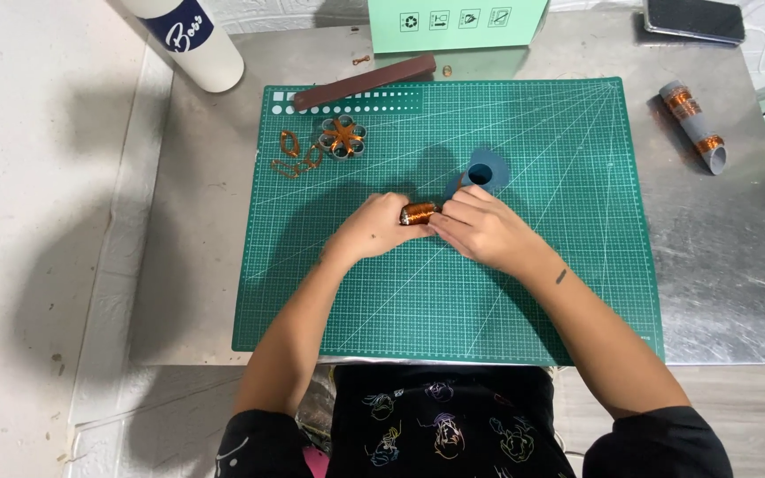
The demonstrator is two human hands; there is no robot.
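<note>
— So, what are the hands doing?

— The left hand [374,228] is curled around a small roll wound with shiny copper-coloured tape [418,212], gripping its left end. The right hand [482,228] meets it from the other side, fingertips pinched on the roll's right end. Both are closed on the same piece, held just above the middle of the green cutting mat [453,301].

— And close by?

— Just beyond the right hand lies a dark blue tape roll [480,173] with a hole in its centre, flat on the mat and near the fingers.

— How far along does the work look?

— Judging from what lies around, some is done. At the mat's upper left sits a flower-shaped cluster of short grey tubes [342,137] bound with the same copper tape, and beside it a few loose copper-coloured loops [294,155]. The piece in hand looks well covered, though whether its wrap is closed off cannot be told.

— Anything farther out?

— A dark brown bar [365,81] lies across the mat's top edge. On the metal table [728,257], well to the right, rests a longer grey tube [692,126] with two copper bands. A green box [453,25], a phone [694,19] and a white cylinder [189,40] stand along the far side.
</note>
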